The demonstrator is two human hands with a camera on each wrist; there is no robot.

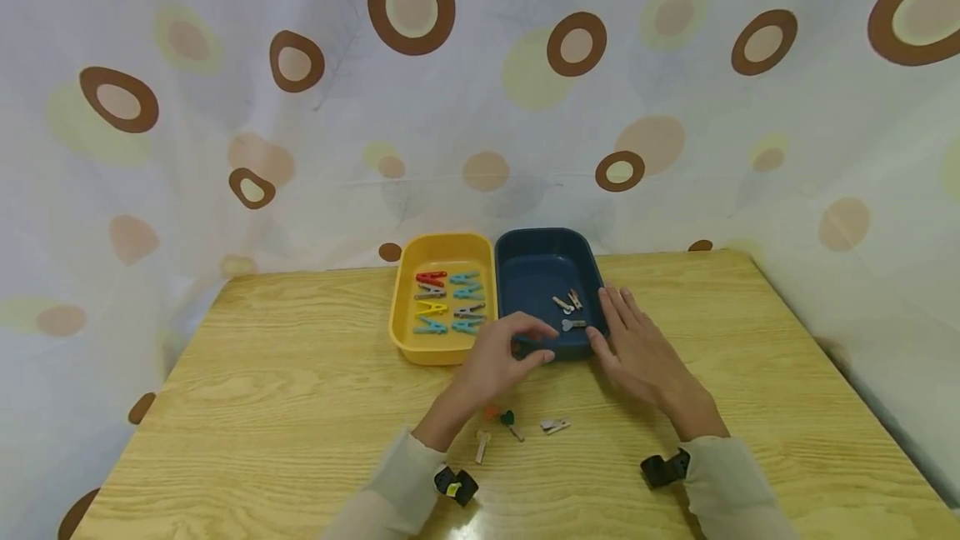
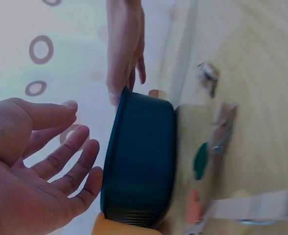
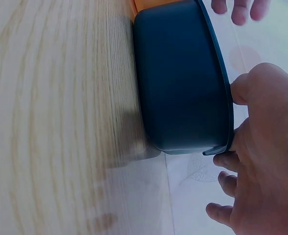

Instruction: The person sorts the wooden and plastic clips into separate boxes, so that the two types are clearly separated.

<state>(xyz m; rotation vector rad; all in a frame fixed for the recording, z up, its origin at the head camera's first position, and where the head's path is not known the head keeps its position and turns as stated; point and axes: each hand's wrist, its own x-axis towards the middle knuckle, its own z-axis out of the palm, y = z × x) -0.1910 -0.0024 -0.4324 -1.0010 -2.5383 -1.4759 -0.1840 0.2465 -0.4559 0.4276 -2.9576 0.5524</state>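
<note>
A dark blue tray (image 1: 536, 282) holds three small wooden clothespins, one with a pale heart (image 1: 567, 325). Above its front edge hovers my left hand (image 1: 495, 361), fingers loosely bent, nothing between them in the left wrist view. My right hand (image 1: 645, 352) rests against the tray's front right corner, its thumb (image 3: 241, 89) at the rim and its fingers extended along the right side. On the table in front lie several more small clothespins, including a green-topped one (image 1: 512, 423), a plain wooden one (image 1: 555, 425) and a yellow-topped one (image 1: 482, 446); an orange piece (image 1: 491, 412) is partly hidden.
A yellow tray (image 1: 408, 352) stands directly left of the blue one, with several plastic clothespins in two columns, such as a red one (image 1: 431, 277) and a yellow one (image 1: 431, 307). Behind the wooden table (image 1: 285, 390) hangs a patterned cloth (image 1: 315, 148).
</note>
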